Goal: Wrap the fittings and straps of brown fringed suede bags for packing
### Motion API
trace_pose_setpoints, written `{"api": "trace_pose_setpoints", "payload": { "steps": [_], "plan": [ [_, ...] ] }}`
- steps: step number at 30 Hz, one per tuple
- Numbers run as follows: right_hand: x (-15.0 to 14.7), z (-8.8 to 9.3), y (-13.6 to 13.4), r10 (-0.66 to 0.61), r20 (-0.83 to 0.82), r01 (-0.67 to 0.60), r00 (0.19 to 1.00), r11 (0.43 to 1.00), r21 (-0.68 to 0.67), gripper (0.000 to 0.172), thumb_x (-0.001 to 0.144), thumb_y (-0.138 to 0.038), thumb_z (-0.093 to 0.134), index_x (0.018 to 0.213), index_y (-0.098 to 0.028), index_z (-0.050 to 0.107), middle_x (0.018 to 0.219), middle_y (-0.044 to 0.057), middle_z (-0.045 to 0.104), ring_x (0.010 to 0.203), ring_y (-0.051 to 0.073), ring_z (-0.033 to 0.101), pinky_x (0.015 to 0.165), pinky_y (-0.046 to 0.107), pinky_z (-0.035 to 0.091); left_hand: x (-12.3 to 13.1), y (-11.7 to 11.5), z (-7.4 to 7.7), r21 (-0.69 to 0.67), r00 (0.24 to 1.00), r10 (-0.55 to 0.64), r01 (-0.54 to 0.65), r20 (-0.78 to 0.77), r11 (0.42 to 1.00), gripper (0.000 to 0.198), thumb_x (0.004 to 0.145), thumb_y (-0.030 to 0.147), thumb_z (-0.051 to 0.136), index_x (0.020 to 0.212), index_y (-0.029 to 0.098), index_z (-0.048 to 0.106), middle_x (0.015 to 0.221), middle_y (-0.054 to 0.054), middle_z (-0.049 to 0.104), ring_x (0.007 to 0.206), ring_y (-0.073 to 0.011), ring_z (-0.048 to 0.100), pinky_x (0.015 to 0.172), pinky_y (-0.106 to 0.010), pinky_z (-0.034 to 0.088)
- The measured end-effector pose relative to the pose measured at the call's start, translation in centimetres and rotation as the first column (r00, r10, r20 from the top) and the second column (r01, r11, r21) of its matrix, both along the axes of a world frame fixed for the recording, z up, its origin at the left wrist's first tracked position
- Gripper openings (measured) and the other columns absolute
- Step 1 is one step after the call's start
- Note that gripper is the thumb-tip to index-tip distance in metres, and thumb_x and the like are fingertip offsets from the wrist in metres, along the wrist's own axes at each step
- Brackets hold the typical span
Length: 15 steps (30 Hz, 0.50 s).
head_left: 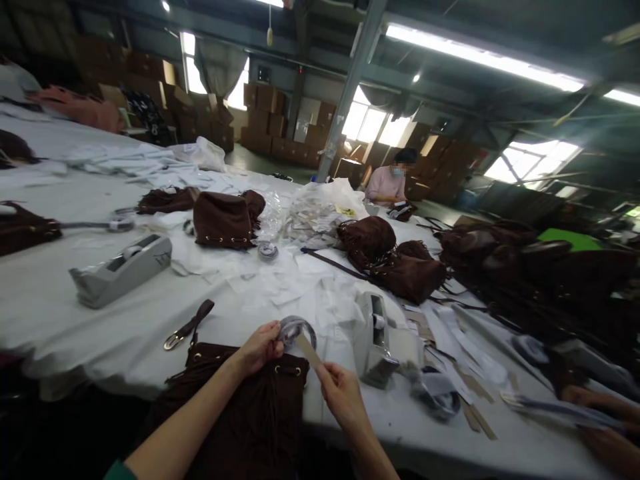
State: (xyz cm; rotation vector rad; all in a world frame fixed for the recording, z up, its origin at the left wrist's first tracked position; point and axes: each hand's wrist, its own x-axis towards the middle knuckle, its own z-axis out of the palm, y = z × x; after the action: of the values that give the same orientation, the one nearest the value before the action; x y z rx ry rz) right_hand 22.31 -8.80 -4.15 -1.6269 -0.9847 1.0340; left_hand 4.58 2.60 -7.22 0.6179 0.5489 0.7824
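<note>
My left hand (260, 348) is closed on a roll of clear tape (296, 331) held just above a dark brown fringed bag (240, 413) that hangs over the near table edge. My right hand (341, 395) pinches the end of a tan strip of tape (309, 351) pulled out from the roll. The bag's strap with a brass clasp (186, 328) lies on the white table (60, 320) to the left.
Grey tape dispensers stand at left (120, 270) and right of my hands (374, 337). Brown fringed bags (225, 220) (395, 260), paper scraps and plastic wrap lie about. A dark pile of bags (540, 273) fills the right. A person (390, 181) works at the far end; another hand (607, 427) at right.
</note>
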Motion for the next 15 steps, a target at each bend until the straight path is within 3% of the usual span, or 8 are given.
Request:
{"api": "trace_pose_setpoints", "payload": {
  "steps": [3,9,15],
  "plan": [
    [-0.8,-0.1,0.2,0.009,-0.037,-0.011,0.999,0.999,-0.031,0.041,0.066,-0.055,0.065,0.077,-0.016,0.067,0.038,-0.008,0.042,0.033,0.007,0.034,0.033,0.02,0.021,0.0,0.1,0.0,0.02,1.0,-0.006,0.005,0.025,1.0,0.034,0.074,0.04,0.071,0.077,0.015,0.048,0.06,0.006,0.052,0.035,-0.001,0.037,0.038,-0.016,0.026],
    [-3.5,0.4,1.2,0.023,-0.237,-0.027,0.971,1.0,-0.015,0.053,0.067,-0.058,0.065,0.096,-0.013,0.063,0.039,-0.01,0.044,0.027,0.005,0.03,0.029,0.018,0.018,0.0,0.1,0.3,0.071,0.998,0.037,-0.04,0.047,0.997,0.034,0.074,0.04,0.071,0.084,0.016,0.049,0.066,0.005,0.056,0.034,-0.002,0.04,0.037,-0.017,0.027],
    [-5.3,0.2,0.9,-0.118,-0.333,0.128,0.935,0.992,0.008,0.059,0.064,-0.06,0.068,0.1,-0.013,0.062,0.039,-0.011,0.041,0.028,0.004,0.03,0.029,0.016,0.02,0.0,0.2,0.7,0.074,0.997,0.082,-0.083,0.012,0.994,0.031,0.076,0.042,0.066,0.077,0.014,0.052,0.065,0.002,0.059,0.032,-0.0036,0.043,0.034,-0.018,0.025]
  ]
}}
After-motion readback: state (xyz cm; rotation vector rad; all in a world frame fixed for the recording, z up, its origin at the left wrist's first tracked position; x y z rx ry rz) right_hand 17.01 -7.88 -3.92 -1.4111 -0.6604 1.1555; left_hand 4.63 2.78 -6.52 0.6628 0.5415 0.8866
